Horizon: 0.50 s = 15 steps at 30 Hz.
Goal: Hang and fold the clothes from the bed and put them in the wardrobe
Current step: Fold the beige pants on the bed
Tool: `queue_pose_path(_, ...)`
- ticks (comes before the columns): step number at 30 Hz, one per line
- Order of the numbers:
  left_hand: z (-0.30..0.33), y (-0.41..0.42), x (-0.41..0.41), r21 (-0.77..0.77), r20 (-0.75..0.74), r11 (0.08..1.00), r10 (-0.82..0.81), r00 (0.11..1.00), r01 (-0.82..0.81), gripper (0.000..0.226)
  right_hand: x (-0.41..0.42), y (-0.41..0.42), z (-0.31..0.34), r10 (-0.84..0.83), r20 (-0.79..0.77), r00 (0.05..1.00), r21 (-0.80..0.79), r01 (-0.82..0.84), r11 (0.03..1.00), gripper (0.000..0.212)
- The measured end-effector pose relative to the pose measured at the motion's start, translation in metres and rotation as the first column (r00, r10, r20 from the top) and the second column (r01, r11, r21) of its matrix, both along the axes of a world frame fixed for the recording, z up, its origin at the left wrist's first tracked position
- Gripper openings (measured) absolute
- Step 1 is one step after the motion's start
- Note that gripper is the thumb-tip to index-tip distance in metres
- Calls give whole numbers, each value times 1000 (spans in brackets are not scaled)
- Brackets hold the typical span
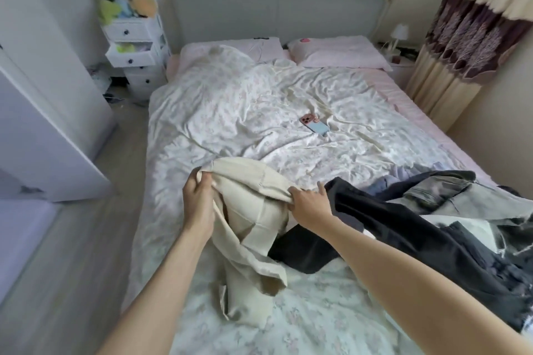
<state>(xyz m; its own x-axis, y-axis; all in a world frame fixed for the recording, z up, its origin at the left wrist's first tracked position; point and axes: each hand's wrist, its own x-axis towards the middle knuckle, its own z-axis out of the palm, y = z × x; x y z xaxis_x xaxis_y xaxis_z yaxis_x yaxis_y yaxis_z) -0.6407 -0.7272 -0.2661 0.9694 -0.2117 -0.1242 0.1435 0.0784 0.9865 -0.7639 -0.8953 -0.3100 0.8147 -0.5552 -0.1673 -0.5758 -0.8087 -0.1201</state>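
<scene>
A cream garment [253, 228] is lifted above the near part of the bed [230, 112], its lower end trailing onto the floral cover. My left hand [199, 196] grips its top edge at the left. My right hand [308, 202] pinches the same edge at the right. A heap of dark grey and faded grey clothes [432, 219] lies on the bed at the right, partly under my right forearm. The white wardrobe [43, 124] stands at the left with its door open.
A phone [314, 124] lies in the middle of the bed. Two pink pillows [334, 52] rest by the grey headboard. A white drawer unit [138, 49] topped with plush toys stands at the back left. A curtain [467, 46] hangs at the right.
</scene>
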Motion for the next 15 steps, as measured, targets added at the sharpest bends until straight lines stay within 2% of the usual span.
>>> queue_pose_path(2, 9, 19, 4, -49, 34, 999, -11, 999, 13, 23, 29, 14, 21, -98, 148, 984, 31, 95, 995, 25)
queue_pose_path(5, 10, 38, 8, -64, 17, 988, -140, 990, 141, 6, 73, 27, 75, -116, 394, 912, 93, 86, 992, 30)
queue_pose_path(7, 6, 43, 5, -155, -102, 945, -304, 947, 287, 29, 89, 39, 117, -95, 582, 808, 144, 13, 990, 22)
queue_pose_path(9, 6, 40, 1, -414, -247, 848, -454, 856, 330, 58, 86, 53, 141, -73, 729, 681, 221, -132, 966, 26)
queue_pose_path(10, 8, 39, 1, -539, -332, 805, -473, 816, 248, 73, 74, 61, 143, -70, 753, 654, 262, -202, 944, 34)
queue_pose_path(12, 7, 36, 6, -619, -497, 782, -465, 733, 76, 89, 39, 72, 128, -46, 725, 687, 331, -289, 898, 47)
queue_pose_path(15, 5, 27, 4, -512, -540, 808, -568, 621, 293, 69, -15, 76, 79, 91, 545, 834, 415, -362, 835, 38)
